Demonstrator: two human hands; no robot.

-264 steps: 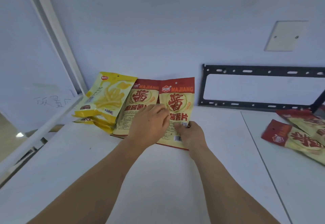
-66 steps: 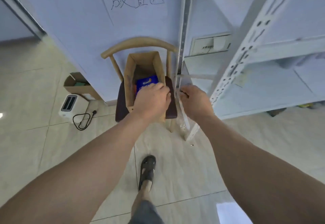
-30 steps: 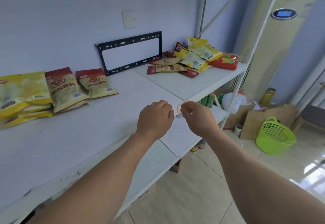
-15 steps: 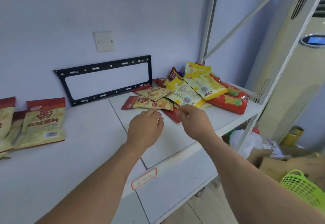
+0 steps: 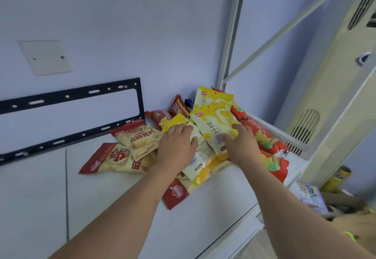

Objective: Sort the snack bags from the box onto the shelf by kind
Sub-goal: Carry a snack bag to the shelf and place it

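A mixed heap of snack bags lies at the right end of the white shelf (image 5: 122,201). On top is a yellow bag (image 5: 213,124), with a second yellow bag (image 5: 211,98) behind it. Beige-and-red chip bags (image 5: 140,138) spread out to the left, and red bags (image 5: 262,136) lie to the right. My left hand (image 5: 177,146) rests on a pale bag (image 5: 200,157) in the middle of the heap. My right hand (image 5: 242,144) lies with spread fingers on the lower part of the top yellow bag. The box is out of view.
A black metal bracket (image 5: 71,96) hangs on the wall behind the shelf. A grey shelf post (image 5: 230,45) stands right behind the heap. A beige air conditioner (image 5: 325,96) stands to the right, with clutter on the floor below it.
I have turned from the box on the chair to the shelf's right end. Both hands have moved forward and now lie on the heap of bags.
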